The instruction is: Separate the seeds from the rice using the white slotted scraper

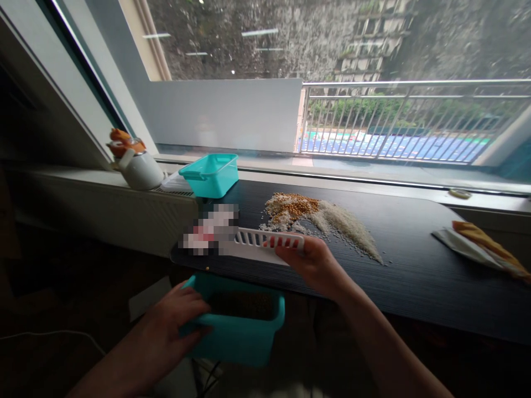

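My left hand point(182, 320) is closed on the left rim of a teal plastic bin point(236, 340), which hangs just below the table's front edge. Dark, grainy contents lie in its shadowed inside. Over the front of the table, my right hand point(309, 265) grips a flat white plastic piece with a row of slots point(249, 237); its left end is hidden by a blurred patch. Beyond that hand a pile of white rice point(348, 224) spreads across the dark table, with yellow-brown beans or kernels point(296, 204) heaped on its left part. A single kernel point(207, 268) sits near the front edge.
Another teal bin point(218, 177) stands at the back left of the dark table point(410, 249). A grey-white pot point(141, 166) with an orange top is on the sill. At the right lies a yellow and white packet point(477, 246). The window runs along the back.
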